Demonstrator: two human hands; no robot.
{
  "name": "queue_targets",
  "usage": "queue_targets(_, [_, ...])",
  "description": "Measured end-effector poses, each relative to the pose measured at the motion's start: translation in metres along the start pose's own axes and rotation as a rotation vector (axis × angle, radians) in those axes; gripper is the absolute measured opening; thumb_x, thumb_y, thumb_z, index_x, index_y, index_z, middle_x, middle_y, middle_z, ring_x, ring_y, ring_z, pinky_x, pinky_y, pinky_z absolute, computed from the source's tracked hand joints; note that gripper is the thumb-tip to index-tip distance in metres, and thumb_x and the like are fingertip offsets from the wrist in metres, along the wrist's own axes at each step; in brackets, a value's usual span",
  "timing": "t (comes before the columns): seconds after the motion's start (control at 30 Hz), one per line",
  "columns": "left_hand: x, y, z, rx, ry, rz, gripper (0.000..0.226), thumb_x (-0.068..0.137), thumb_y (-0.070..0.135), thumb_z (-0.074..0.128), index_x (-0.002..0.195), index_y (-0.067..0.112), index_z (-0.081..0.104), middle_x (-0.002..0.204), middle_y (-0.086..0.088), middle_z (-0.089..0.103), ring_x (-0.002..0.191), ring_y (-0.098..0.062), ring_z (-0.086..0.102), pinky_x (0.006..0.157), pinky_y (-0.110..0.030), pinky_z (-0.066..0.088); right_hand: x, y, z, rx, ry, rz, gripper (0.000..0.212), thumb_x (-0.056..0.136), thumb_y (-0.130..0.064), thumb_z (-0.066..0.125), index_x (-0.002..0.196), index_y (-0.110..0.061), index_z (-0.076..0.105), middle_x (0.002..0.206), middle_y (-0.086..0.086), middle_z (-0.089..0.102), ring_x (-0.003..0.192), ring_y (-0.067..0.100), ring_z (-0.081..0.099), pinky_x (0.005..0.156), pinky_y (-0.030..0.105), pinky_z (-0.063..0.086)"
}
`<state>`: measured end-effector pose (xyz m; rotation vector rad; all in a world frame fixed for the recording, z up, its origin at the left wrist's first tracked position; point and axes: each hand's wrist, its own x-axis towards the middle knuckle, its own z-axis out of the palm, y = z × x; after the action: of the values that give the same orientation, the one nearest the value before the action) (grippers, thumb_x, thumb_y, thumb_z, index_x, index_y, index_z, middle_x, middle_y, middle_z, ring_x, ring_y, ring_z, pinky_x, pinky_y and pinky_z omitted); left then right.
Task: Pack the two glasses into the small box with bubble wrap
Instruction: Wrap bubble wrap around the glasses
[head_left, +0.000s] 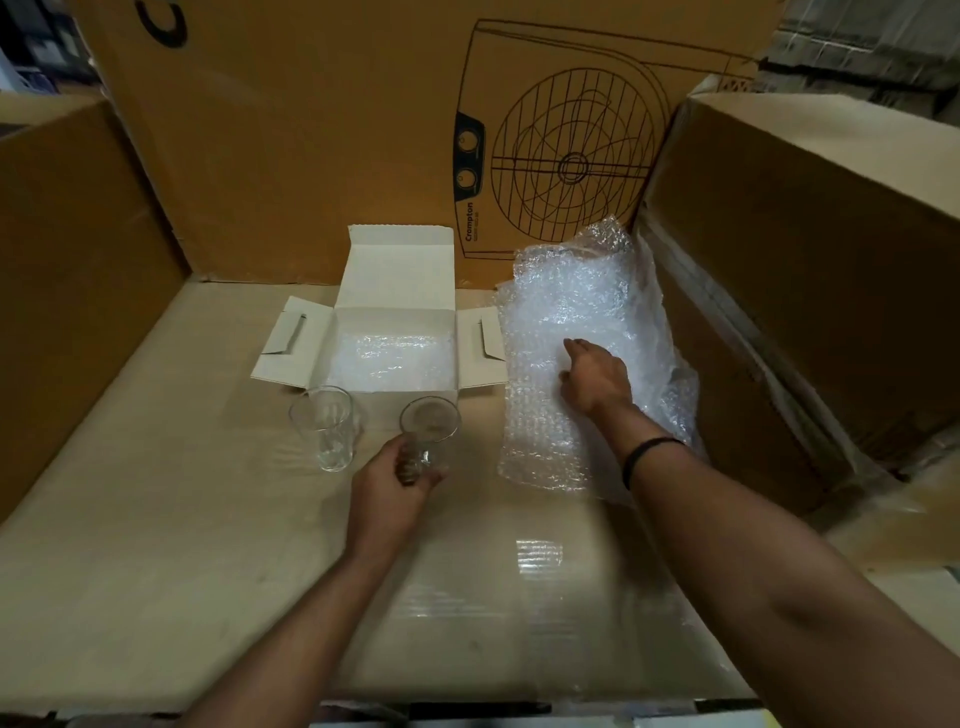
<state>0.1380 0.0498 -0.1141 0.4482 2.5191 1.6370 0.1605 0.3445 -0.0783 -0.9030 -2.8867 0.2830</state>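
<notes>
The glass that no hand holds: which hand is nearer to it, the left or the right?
Left. The left hand grips the other glass, just right of the free glass; the right hand is on the bubble wrap sheet, much farther to the right.

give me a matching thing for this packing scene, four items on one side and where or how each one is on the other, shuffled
Column A
1. left-side glass
2. right-side glass
3. small white box
4. loose bubble wrap sheet

Column B
a. open, with a bubble wrap lining on its floor
b. gripped by the left hand
c. the right hand rests on it
d. standing free on the cardboard surface, in front of the box

Pairs: 1-d, 2-b, 3-a, 4-c
</notes>
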Motion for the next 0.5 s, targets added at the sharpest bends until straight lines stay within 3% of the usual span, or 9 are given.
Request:
queue_targets(0.13, [0.002, -0.002, 0.001, -0.024, 0.029, -0.004, 0.045, 0.072, 0.018, 0.083, 0.115, 0.016, 0.067, 0.084, 0.013, 0.067, 0.077, -0.002, 0.063, 0.073, -0.019, 0.047, 0.001, 0.005, 0.002, -0.106, 0.077, -0.011, 0.032, 0.09, -0.013, 0.051, 0.118, -0.019, 0.066, 0.114, 0.008, 0.069, 0.108, 0.032, 0.057, 0.098, 0.041, 0.036])
queue_targets(0.27, [0.001, 0.0, 0.0, -0.03, 0.04, -0.001, 0.044, 0.074, 0.017, 0.082, 0.115, 0.018, 0.066, 0.086, 0.015, 0.066, 0.08, 0.001, 0.062, 0.076, -0.02, 0.048, 0.002, 0.008, -0.009, 0.009, 0.341, -0.038, 0.019, 0.093, -0.026, 0.06, 0.103, -0.02, 0.076, 0.103, 0.007, 0.073, 0.1, 0.033, 0.058, 0.087, 0.038, 0.037])
queue_targets(0.37, [0.001, 0.001, -0.001, -0.029, 0.028, -0.005, 0.043, 0.075, 0.018, 0.081, 0.114, 0.02, 0.065, 0.085, 0.017, 0.065, 0.081, 0.003, 0.061, 0.076, -0.021, 0.049, -0.004, 0.008, -0.025, 0.113, 0.46, -0.089, 0.022, 0.093, -0.036, 0.064, 0.095, -0.018, 0.078, 0.104, 0.006, 0.071, 0.102, 0.032, 0.058, 0.086, 0.038, 0.04])
queue_targets(0.43, [0.0, 0.003, -0.001, -0.038, 0.025, -0.006, 0.042, 0.075, 0.018, 0.081, 0.114, 0.021, 0.065, 0.083, 0.014, 0.065, 0.079, 0.002, 0.06, 0.072, -0.017, 0.047, -0.011, 0.008, -0.037, 0.193, 0.357, -0.133, 0.023, 0.096, -0.033, 0.061, 0.095, -0.016, 0.077, 0.104, 0.007, 0.071, 0.097, 0.029, 0.061, 0.083, 0.038, 0.048])
queue_targets(0.5, [0.0, 0.002, -0.002, -0.046, 0.018, 0.0, 0.043, 0.075, 0.018, 0.081, 0.115, 0.022, 0.065, 0.082, 0.011, 0.065, 0.077, -0.001, 0.06, 0.069, -0.012, 0.044, -0.017, 0.006, -0.046, 0.125, 0.073, -0.104, 0.022, 0.099, -0.027, 0.055, 0.103, -0.017, 0.074, 0.107, 0.004, 0.071, 0.094, 0.027, 0.063, 0.078, 0.038, 0.053])
